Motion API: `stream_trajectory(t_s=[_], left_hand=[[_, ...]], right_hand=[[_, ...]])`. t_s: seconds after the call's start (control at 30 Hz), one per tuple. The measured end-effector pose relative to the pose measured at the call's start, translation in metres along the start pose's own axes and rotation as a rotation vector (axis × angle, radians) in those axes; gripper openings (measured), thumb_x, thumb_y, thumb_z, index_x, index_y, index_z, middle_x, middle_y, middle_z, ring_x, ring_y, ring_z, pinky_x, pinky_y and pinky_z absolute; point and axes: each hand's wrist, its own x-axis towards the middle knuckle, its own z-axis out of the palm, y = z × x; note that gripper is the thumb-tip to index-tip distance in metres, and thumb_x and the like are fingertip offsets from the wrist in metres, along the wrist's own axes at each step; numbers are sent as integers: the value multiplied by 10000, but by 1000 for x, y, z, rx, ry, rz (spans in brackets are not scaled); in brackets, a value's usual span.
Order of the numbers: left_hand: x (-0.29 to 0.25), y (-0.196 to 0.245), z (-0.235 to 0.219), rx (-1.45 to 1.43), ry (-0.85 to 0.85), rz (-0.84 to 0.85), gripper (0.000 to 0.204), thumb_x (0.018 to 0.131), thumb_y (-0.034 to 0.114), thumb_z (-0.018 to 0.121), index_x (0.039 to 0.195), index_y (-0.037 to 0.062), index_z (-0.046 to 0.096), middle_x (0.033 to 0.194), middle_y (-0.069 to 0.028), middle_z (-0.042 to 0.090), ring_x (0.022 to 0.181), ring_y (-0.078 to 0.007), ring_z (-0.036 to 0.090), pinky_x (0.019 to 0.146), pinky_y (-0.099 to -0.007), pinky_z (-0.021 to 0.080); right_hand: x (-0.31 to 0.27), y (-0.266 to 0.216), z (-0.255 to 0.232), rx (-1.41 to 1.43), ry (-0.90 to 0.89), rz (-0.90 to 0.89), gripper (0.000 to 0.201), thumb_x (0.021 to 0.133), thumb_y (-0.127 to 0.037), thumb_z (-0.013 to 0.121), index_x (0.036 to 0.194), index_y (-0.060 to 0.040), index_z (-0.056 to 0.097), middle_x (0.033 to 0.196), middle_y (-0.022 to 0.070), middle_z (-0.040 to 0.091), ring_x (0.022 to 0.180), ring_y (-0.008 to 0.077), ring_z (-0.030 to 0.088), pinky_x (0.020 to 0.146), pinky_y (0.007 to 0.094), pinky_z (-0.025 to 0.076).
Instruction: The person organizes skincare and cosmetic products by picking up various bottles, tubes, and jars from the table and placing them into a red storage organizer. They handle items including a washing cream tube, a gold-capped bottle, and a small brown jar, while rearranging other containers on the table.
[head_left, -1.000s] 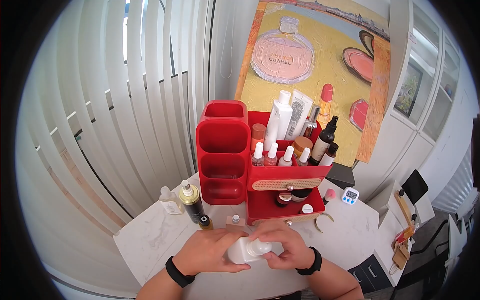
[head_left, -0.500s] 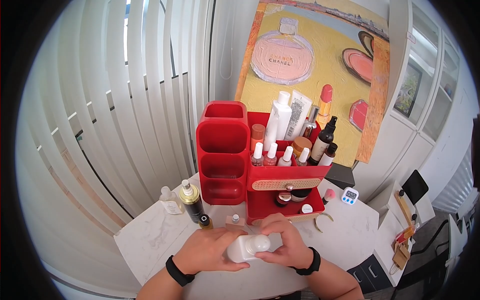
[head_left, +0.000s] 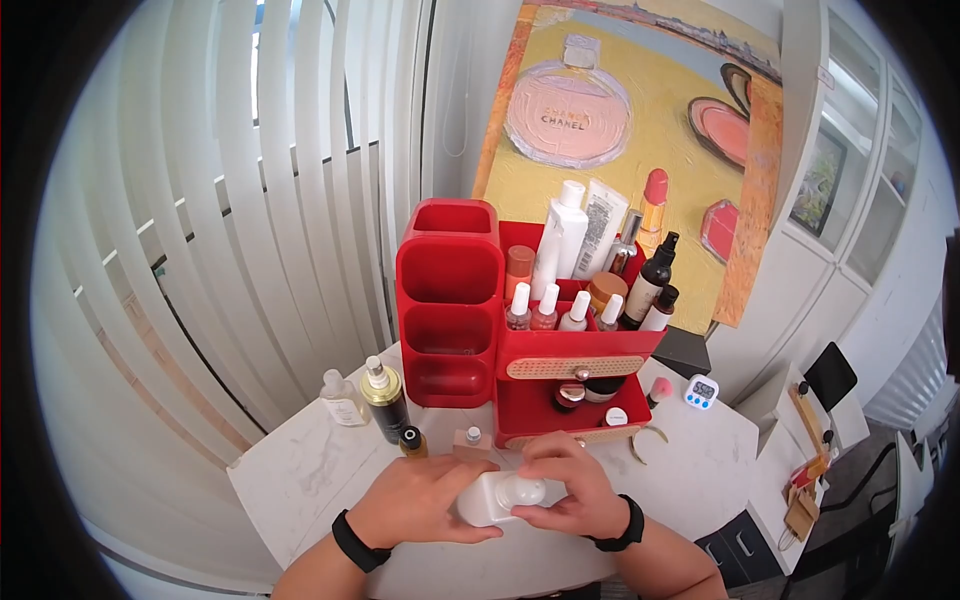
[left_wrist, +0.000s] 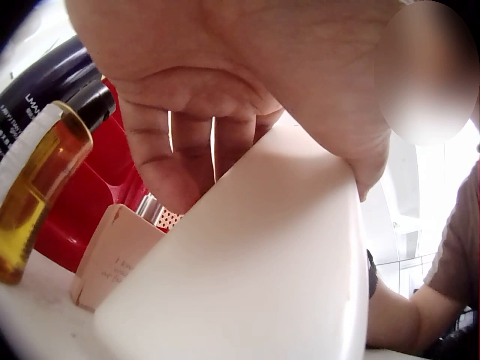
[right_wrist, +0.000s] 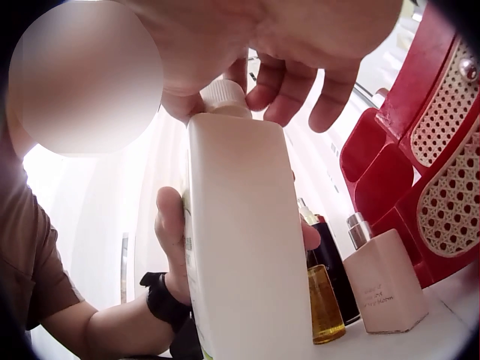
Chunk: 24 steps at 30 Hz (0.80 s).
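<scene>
A white square-shouldered bottle point(right_wrist: 244, 225) stands low over the front of the table in the head view, its ribbed white cap point(right_wrist: 225, 96) facing up toward the camera. My left hand point(head_left: 415, 500) grips the bottle's body from the left, thumb on the near side and fingers on the far side. From the right, my right hand point(head_left: 572, 490) pinches the cap between thumb and fingertips; its other fingers are spread apart in the right wrist view. Just beyond the bottle is a pink perfume bottle point(right_wrist: 386, 281) with a silver neck.
A red organizer point(head_left: 448, 260) stands behind my hands, its right part holding several bottles and tubes, with the lower drawer point(head_left: 520, 410) pulled out. Left are an amber bottle point(head_left: 412, 442), a dark gold-topped bottle point(head_left: 384, 395) and a clear bottle point(head_left: 343, 400). A white timer point(head_left: 701, 392) sits right.
My right thumb and fingers have shifted round the cap, the fingers lifting from it and spreading, then settling back near it. My left hand keeps its hold on the bottle.
</scene>
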Motion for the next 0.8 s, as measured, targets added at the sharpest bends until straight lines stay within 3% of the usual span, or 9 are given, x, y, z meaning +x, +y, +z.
stream_trajectory(t_s=[0.1, 0.3, 0.43, 0.5, 0.8], left_hand=[[0, -1, 0, -4, 25, 12, 631, 702, 469, 883, 1165, 115, 639, 973, -67, 736, 802, -273, 724, 664, -352, 579], [0, -1, 0, -7, -9, 5, 645, 698, 472, 885, 1174, 118, 632, 936, -56, 732, 778, -270, 719, 647, -345, 572], [1, -1, 0, -12, 46, 52, 646, 699, 473, 885, 1173, 114, 630, 900, -58, 726, 756, -273, 714, 633, -349, 568], [0, -1, -1, 11, -5, -18, 650, 704, 468, 883, 1177, 105, 625, 934, -59, 731, 772, -271, 717, 645, -355, 573], [0, -3, 1, -5, 24, 27, 670, 714, 485, 874, 1193, 95, 617, 984, -77, 732, 810, -284, 721, 676, -362, 581]], right_hand=[[1, -2, -3, 2, -52, -16, 474, 837, -85, 771, 1275, -92, 588, 1174, 129, 613, 1065, 287, 606, 938, 420, 487], [-1, 8, -2, 253, -44, -40, 501, 844, -66, 758, 1310, -95, 578, 1217, 148, 626, 1097, 297, 611, 981, 436, 484], [3, 2, -1, 147, -8, -62, 529, 836, -54, 776, 1321, -101, 570, 1213, 153, 635, 1107, 299, 612, 989, 444, 480], [-1, 3, -6, 20, -56, -9, 534, 829, -44, 790, 1312, -109, 572, 1227, 157, 634, 1130, 303, 608, 994, 443, 480], [3, 4, 0, 209, -55, -36, 472, 877, -45, 709, 1319, -98, 552, 1268, 169, 636, 1171, 311, 605, 1016, 448, 484]])
